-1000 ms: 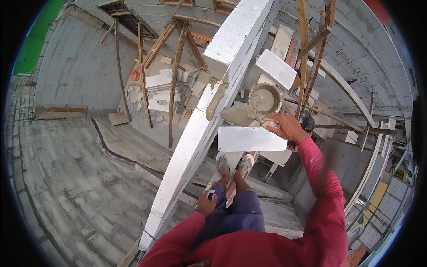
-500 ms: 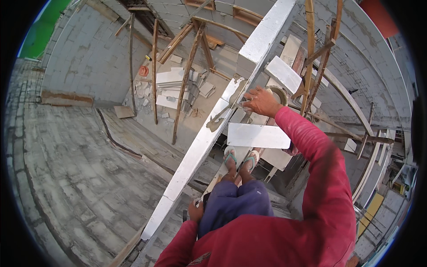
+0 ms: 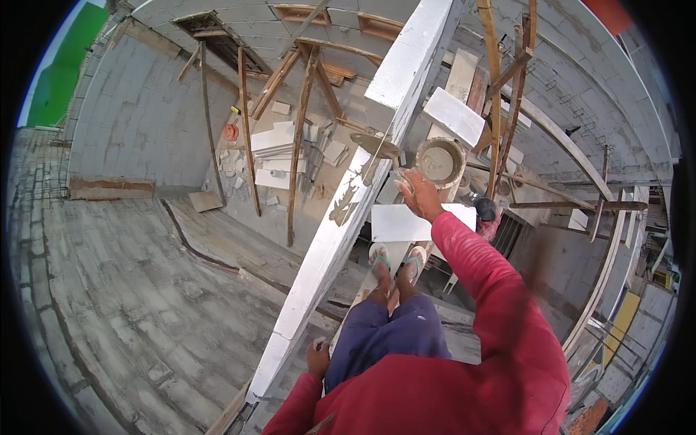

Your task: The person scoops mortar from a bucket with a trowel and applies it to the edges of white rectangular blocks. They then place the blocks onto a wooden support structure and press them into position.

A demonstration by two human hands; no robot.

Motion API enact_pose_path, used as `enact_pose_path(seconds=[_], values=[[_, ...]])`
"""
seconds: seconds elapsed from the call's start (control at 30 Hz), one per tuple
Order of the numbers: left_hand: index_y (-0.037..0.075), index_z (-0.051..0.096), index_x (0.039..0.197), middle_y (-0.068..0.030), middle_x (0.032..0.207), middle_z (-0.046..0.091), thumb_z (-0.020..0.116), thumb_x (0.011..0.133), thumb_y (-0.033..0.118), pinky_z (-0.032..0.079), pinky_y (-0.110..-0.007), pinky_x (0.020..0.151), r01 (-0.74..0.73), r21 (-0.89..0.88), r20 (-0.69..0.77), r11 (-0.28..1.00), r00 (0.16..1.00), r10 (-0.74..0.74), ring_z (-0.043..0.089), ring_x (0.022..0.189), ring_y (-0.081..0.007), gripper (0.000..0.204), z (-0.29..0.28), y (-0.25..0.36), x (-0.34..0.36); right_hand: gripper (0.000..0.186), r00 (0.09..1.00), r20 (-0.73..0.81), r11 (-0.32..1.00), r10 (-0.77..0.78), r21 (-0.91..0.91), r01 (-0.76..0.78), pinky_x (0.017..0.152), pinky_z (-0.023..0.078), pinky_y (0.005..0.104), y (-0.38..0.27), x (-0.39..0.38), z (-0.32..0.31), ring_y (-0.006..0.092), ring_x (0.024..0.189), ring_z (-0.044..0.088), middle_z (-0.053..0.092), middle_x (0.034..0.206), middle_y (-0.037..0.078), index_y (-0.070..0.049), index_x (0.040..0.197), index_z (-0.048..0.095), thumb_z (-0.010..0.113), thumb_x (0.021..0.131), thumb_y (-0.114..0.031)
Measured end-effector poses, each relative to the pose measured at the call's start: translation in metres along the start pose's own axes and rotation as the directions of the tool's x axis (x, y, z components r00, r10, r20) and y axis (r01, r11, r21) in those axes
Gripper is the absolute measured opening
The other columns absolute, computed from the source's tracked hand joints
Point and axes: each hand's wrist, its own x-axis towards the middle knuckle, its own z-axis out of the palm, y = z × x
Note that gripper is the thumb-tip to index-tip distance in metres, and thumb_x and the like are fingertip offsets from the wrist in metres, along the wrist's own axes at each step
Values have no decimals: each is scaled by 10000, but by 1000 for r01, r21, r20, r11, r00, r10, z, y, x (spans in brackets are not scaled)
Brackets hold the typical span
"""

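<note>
My right hand (image 3: pixel 420 196) is closed on a trowel (image 3: pixel 375 145), at the right side of a narrow white block wall (image 3: pixel 308 283). The trowel's blade, coated with mortar, is over the wall top; the hand hides most of its handle. Grey mortar (image 3: pixel 348 199) is smeared on the wall top just below the blade, near the end of a taller block (image 3: pixel 402 72). A round bucket of mortar (image 3: pixel 440 162) stands just beyond my right hand. Low beside my left thigh, my left hand (image 3: pixel 317 357) is closed; what it holds, if anything, is hidden.
My sandalled feet stand on a narrow plank platform (image 3: pixel 362 279). A loose white block (image 3: pixel 402 222) lies crosswise ahead of them, another (image 3: pixel 454 116) farther off. Timber props (image 3: pixel 301 145) rise at left, more poles (image 3: pixel 507 109) at right. A person in a dark cap (image 3: pixel 486 210) is below right.
My right hand has drawn back toward me from the wall top, and the trowel blade now shows above the wall. The view has shifted, uncovering the bucket and the person below. My left hand stays low.
</note>
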Motion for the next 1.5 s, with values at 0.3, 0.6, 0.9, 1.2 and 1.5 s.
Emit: enact_pose_path(seconds=[0.3,0.6,0.9,1.2,1.5], values=[[-11,727,1167,-122,990,755,667,952,190,534,-348,875,133,-38,32,990,991,-131,697,937,-209,301,-25,11,-7,462,894,174,839,412,311,-447,902,521,526,50,-79,73,503,1066,677,717,1087,309,-43,1270,634,496,1093,-447],[14,704,1223,-53,888,702,653,974,179,479,-291,636,-36,-5,92,999,995,36,576,665,-110,303,-16,45,11,391,961,37,944,274,181,-276,834,542,501,-27,-96,42,446,929,695,640,1082,249,-65,1338,583,541,1045,-322],[2,710,1192,-62,918,712,669,961,186,485,-304,637,131,-133,59,982,991,-124,578,666,-116,298,-12,13,4,498,983,152,709,-103,-682,180,818,528,498,-32,21,-48,344,969,649,611,1130,153,-155,1494,545,546,996,-182],[-39,706,1182,-162,1060,739,660,954,189,525,-379,911,125,-214,68,969,991,-113,688,994,-246,326,7,-18,1,388,750,661,898,32,-349,269,891,545,544,-97,29,25,404,1033,717,710,1142,203,-60,1360,599,564,1004,-210],[-28,708,1168,-168,1067,735,654,969,185,516,-381,934,213,-149,102,966,975,-200,684,1025,-258,296,-13,-4,-4,431,909,99,857,404,308,-414,917,517,575,-85,-84,9,532,1044,661,697,1098,342,19,1340,560,527,1062,-309]])
